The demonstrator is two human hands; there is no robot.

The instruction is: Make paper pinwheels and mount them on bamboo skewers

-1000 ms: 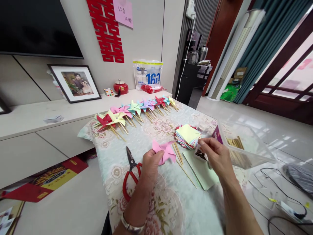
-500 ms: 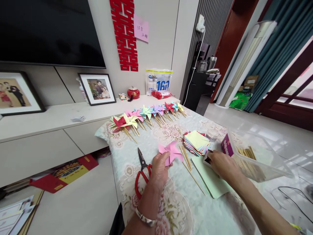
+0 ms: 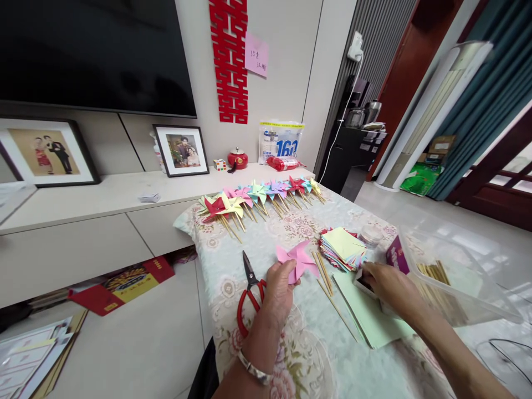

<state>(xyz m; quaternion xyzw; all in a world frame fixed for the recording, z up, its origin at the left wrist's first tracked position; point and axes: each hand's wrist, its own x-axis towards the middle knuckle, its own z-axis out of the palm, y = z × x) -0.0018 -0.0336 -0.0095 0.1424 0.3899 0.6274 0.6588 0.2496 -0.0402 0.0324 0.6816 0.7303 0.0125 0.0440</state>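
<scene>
Pink paper pinwheel (image 3: 296, 259), mid-surface, pinched by the left hand (image 3: 279, 291).
Super light and crease-prone, so grip the folded centre gently; right hand (image 3: 384, 281) curls over something small I can't make out.

floral-clothed table (image 3: 266, 244) — scissors (image 3: 250, 293), pinwheels (image 3: 257, 194)

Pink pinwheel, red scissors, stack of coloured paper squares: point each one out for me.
pink pinwheel (image 3: 297, 259), head view, on its folded paper centre.
red scissors (image 3: 249, 293), head view, at the pivot above the red handles.
stack of coloured paper squares (image 3: 343, 245), head view, on the top sheet.
</scene>
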